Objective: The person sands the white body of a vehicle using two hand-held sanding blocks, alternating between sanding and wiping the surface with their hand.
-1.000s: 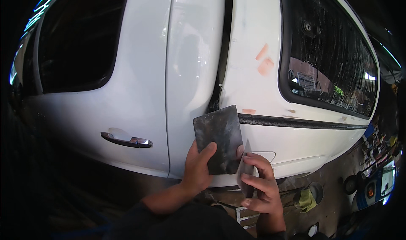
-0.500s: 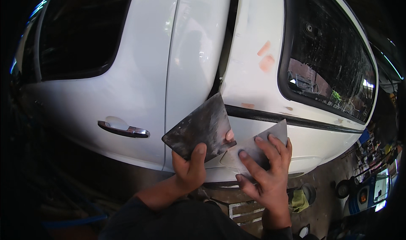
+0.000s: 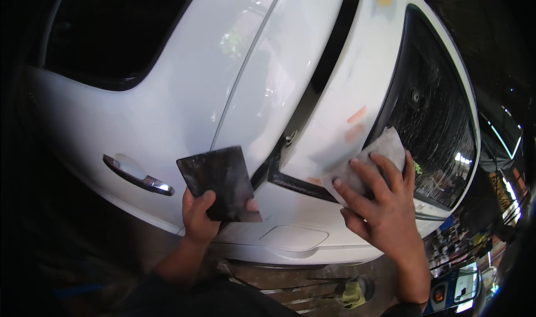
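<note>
The left hand (image 3: 198, 216) is clamped on a dark plate (image 3: 212, 174) before the white car (image 3: 184, 105); the right hand (image 3: 388, 211) grips a grey sheet (image 3: 389, 142) near orange patches (image 3: 356, 115). Even finger pressure should help its edge lie flat.

You've got a decent gap over the white painted side panel (image 3: 293, 208), between the dark rectangular flat plate (image 3: 218, 174) in your left hand (image 3: 200, 219) and the thin grey sheet (image 3: 389, 145) under your right hand (image 3: 388, 211); that sheet blocks the black-framed window's (image 3: 435, 105) lower left corner.
</note>
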`<state>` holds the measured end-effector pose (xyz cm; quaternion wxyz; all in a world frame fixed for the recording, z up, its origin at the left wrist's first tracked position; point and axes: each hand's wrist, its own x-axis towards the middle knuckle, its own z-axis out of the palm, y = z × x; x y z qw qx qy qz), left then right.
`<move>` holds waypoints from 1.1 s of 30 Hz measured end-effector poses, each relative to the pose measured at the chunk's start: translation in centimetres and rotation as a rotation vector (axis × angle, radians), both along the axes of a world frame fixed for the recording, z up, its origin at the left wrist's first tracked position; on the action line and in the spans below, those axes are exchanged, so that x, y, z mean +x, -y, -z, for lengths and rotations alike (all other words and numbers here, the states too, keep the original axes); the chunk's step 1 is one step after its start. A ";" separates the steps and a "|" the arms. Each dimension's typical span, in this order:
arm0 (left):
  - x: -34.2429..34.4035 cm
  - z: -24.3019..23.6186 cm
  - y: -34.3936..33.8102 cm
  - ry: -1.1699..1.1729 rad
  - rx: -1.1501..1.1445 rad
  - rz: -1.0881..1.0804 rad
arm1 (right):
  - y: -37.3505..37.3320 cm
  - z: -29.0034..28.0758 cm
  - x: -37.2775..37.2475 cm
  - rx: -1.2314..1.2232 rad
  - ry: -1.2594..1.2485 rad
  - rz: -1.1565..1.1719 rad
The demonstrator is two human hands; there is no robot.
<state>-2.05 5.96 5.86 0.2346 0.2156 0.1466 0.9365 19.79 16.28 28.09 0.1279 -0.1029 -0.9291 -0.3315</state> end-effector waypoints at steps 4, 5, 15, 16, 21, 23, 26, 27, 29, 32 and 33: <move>-0.6 4.8 -2.2 0.002 0.082 0.146 | -1.2 -3.2 -3.9 0.109 0.120 -0.053; -0.8 5.5 -2.3 -0.010 0.100 0.151 | -1.3 -3.8 -4.8 0.121 0.144 -0.047; -1.3 4.1 -1.9 -0.117 0.087 0.112 | -3.2 -4.7 -6.9 0.227 0.266 -0.092; -1.3 4.1 -1.8 -0.108 0.072 0.109 | -3.5 -4.6 -7.2 0.233 0.270 -0.097; -1.1 4.3 -1.9 -0.065 0.043 0.111 | -4.3 -4.5 -8.1 0.251 0.274 -0.103; -1.0 4.0 -1.8 -0.066 0.038 0.130 | -4.5 -4.4 -8.2 0.269 0.271 -0.116; -0.8 3.8 -1.5 -0.055 0.039 0.106 | -4.8 -4.3 -8.0 0.273 0.266 -0.118; -0.8 3.9 -1.5 -0.059 0.033 0.109 | -5.0 -4.2 -7.8 0.269 0.263 -0.120; -0.8 3.9 -1.5 -0.066 0.020 0.114 | -5.6 -4.1 -6.9 0.252 0.260 -0.128; -0.7 3.9 -1.6 -0.096 -0.014 0.088 | -5.8 -3.9 -5.8 0.228 0.258 -0.097; -0.8 3.9 -1.6 -0.099 -0.014 0.082 | -5.5 -4.1 -5.7 0.219 0.259 -0.087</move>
